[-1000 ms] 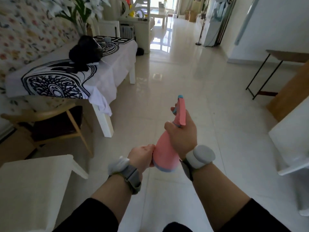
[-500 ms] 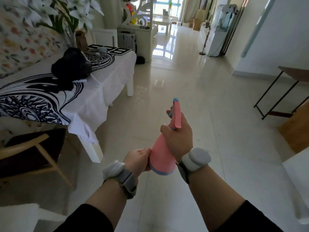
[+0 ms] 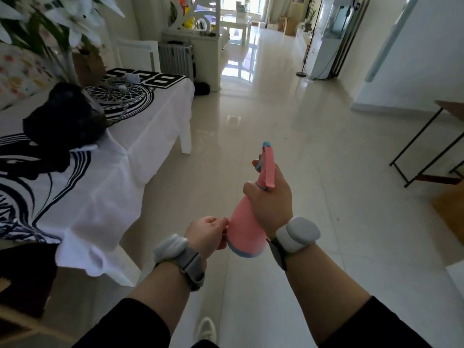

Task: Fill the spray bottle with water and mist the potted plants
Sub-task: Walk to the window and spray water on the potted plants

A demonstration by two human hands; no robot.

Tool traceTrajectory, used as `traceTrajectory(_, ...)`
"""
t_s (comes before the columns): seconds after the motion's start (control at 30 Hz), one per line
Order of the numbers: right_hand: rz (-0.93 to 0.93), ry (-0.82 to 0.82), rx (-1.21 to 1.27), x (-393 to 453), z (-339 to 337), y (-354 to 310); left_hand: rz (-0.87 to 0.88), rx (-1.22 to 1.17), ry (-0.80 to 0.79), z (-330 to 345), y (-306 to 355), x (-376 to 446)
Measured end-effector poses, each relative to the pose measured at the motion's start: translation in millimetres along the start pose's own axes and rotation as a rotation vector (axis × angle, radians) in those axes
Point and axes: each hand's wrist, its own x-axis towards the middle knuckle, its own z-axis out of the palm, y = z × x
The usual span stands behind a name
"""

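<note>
A pink spray bottle [image 3: 244, 229] with a blue base rim and blue nozzle tip is held out in front of me over the tiled floor, nozzle pointing forward. My right hand [image 3: 272, 200] grips its neck, one finger at the trigger. My left hand [image 3: 207, 233] is curled against the lower left side of the bottle's body, fingers closed on it. White lilies with green leaves [image 3: 62, 20] rise at the far left, behind the table; their pot is not visible.
A table with a black-and-white patterned cloth [image 3: 105, 156] runs along the left, with a black bag [image 3: 64, 120] on it. A black-legged side table [image 3: 434, 146] stands at the right. A radiator [image 3: 175, 61] and a white partition stand ahead. The glossy floor [image 3: 288, 116] stretches forward.
I have walked forward along the table; it and the flowers have slid closer and to the left. Both hands keep the same hold on the bottle.
</note>
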Motion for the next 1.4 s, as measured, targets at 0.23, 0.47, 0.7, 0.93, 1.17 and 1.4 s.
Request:
traceTrajectory(0.23,0.024,0.068,-0.004,151,54,11,0.054,0.021,-0.02,-8,103,138)
traceTrajectory(0.47,0.034,0.089,-0.023,271,81,41,0.04,0.022,-0.043,10,172,243)
traceTrajectory(0.7,0.013,0.045,-0.012,431,108,78,0.067,0.058,0.001,49,250,376)
traceTrajectory(0.93,0.0,0.021,-0.008,574,134,94,0.11,0.066,0.024,75,328,487)
traceTrajectory(1.17,0.02,0.026,-0.023,683,180,120,0.106,0.089,0.006,73,385,596)
traceTrajectory(1.4,0.03,0.108,-0.022,821,239,128,0.138,0.128,-0.024,59,478,726)
